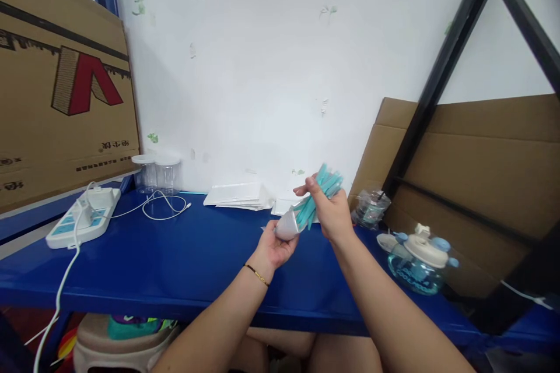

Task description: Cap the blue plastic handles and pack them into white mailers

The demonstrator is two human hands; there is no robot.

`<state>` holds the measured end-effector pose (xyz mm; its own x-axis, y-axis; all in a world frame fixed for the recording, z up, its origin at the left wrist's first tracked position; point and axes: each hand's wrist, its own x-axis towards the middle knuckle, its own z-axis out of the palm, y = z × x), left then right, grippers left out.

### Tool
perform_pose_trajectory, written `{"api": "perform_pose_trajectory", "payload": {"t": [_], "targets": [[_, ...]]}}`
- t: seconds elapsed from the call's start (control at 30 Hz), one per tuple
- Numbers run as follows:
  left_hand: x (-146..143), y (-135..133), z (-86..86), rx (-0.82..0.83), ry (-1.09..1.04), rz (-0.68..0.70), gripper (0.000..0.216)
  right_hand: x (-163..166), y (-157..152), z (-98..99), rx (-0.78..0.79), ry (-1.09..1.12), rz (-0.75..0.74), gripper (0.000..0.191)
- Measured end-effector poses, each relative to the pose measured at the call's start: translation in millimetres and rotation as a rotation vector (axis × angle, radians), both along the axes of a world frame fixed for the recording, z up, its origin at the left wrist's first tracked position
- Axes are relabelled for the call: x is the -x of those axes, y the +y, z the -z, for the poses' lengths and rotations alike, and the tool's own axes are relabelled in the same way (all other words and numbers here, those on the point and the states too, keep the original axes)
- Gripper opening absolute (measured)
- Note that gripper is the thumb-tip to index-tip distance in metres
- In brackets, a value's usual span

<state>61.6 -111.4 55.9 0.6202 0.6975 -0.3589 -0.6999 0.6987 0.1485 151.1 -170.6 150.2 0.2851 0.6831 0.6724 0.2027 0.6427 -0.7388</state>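
Note:
My left hand (276, 249) is closed round a small white packet (287, 226), held tilted above the blue table with its mouth towards the upper right. A bundle of thin teal sticks (308, 210), some in what looks like clear wrapping, runs from the packet's mouth up to my right hand (333, 210). The fingers and thumb of my right hand are wrapped round the bundle's upper part. The sticks' lower ends reach the packet's mouth; whether they go inside it I cannot tell.
Flat white packets (238, 194) lie along the wall behind my hands. A power strip (83, 221) with a white cable (164, 210) and two clear jars (156, 175) are at the left. A teal water bottle (417, 265) and a clear plastic bag (371, 208) stand right.

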Motion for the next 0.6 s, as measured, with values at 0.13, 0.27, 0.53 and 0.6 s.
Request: {"api": "perform_pose_trajectory", "payload": {"t": [0.13,0.27,0.53,0.6], "targets": [[-2,-12,5.2,0.074,-0.050,0.057,0.041,-6,5,8.4,0.093,-0.159,0.030,0.034],[-3,-17,19.8,0.146,0.012,-0.007,0.080,-13,11,0.7,0.069,-0.108,0.026,0.037],[-9,-10,26.6,0.164,-0.026,-0.204,0.059,-15,12,-23.1,0.203,0.029,0.003,0.037],[-12,-13,25.9,0.179,0.002,-0.215,0.050,-18,14,-26.0,0.239,-0.019,0.015,0.038]]}}
